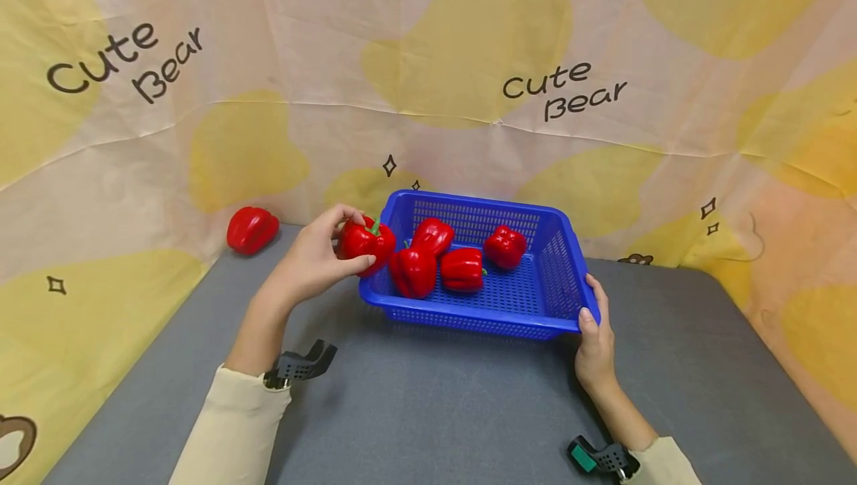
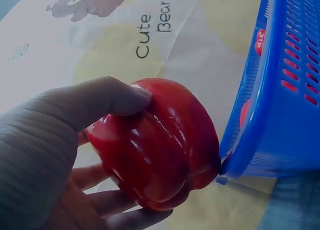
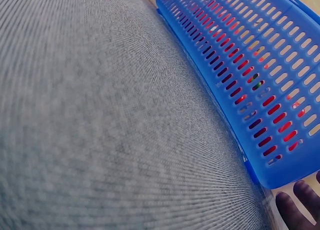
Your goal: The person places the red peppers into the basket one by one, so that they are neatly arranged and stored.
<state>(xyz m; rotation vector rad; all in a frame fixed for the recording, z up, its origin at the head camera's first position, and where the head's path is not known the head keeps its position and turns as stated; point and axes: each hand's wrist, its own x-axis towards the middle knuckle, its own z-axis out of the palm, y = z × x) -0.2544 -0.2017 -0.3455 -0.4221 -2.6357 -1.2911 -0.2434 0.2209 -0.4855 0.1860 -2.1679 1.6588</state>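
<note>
My left hand (image 1: pixel 315 258) grips a red bell pepper (image 1: pixel 376 241) with a green stem at the left rim of a blue plastic basket (image 1: pixel 469 319). In the left wrist view the thumb lies across the held pepper (image 2: pixel 165 140), with fingers behind and beneath it. Several more red peppers lie inside the basket, among them one near the middle (image 1: pixel 462 270) and one toward the back right (image 1: pixel 505 247). At the basket's right end, my right hand (image 1: pixel 596 347) holds the rim, thumb on top and fingers along the outer side.
Another red pepper (image 1: pixel 252 230) lies at the table's back left corner, close to the hanging cloth (image 1: pixel 428 98) with its yellow patches and lettering. Under the basket spreads a grey tabletop (image 1: pixel 435 410). Both wrists wear dark camera mounts.
</note>
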